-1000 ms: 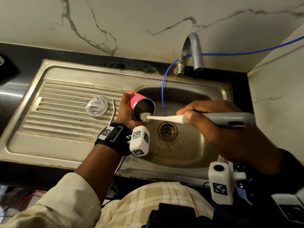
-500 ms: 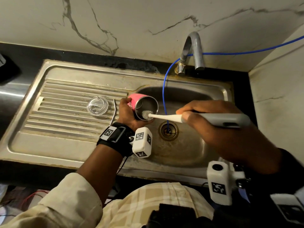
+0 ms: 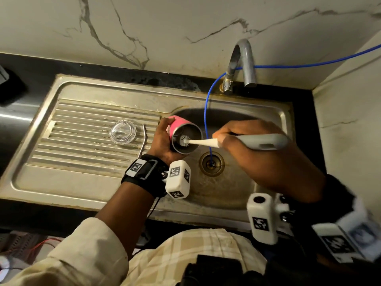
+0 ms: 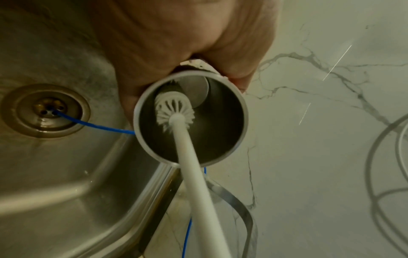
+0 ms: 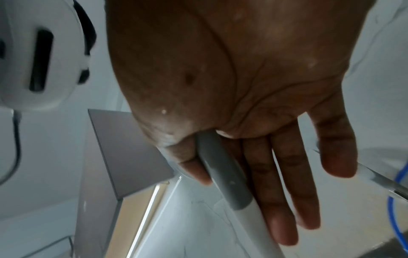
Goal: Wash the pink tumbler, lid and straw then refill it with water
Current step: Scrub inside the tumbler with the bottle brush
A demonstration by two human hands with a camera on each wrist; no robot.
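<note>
**Q:** Pink tumbler (image 3: 177,125): where is it held?

**A:** Left hand (image 3: 160,139) wraps its body, with the mouth tipped toward the right hand (image 3: 247,145), above the sink (image 3: 226,186).

**Q:** And the right hand?

**A:** It pinches the brush (image 3: 203,142) handle, and the bristle head sits inside against the steel wall. Recommended: grip firmly, turn the tumbler, and sweep wall and base all round. Lid (image 3: 122,132) and straw (image 3: 143,141) lie just beyond the back of the left hand.
</note>
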